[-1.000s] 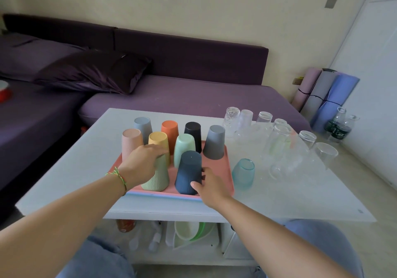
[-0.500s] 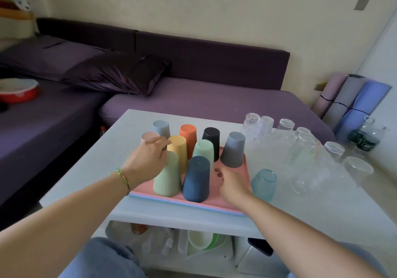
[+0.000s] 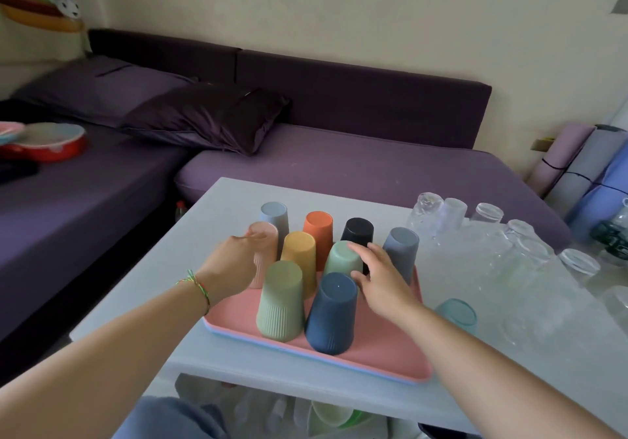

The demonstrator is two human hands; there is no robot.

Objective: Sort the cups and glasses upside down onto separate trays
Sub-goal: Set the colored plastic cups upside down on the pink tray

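Tight pack of upturned cups on the pink tray (image 3: 373,353): one clumsy nudge could topple the mint cup (image 3: 341,257) into its neighbours (they stand nearly touching). The right hand (image 3: 382,280) is spread wide, fingertips on that cup. The left hand (image 3: 234,263) touches the peach cup (image 3: 263,251), but it's too blurred to tell the grip.

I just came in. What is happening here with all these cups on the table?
A person is sorting drinkware on a white table. Nine coloured cups stand upside down on a pink tray. The left hand touches the pink cup at the tray's far left; blur hides whether it grips. The right hand is open, fingertips on the mint cup. The clear glasses and a teal glass stand right of the tray.
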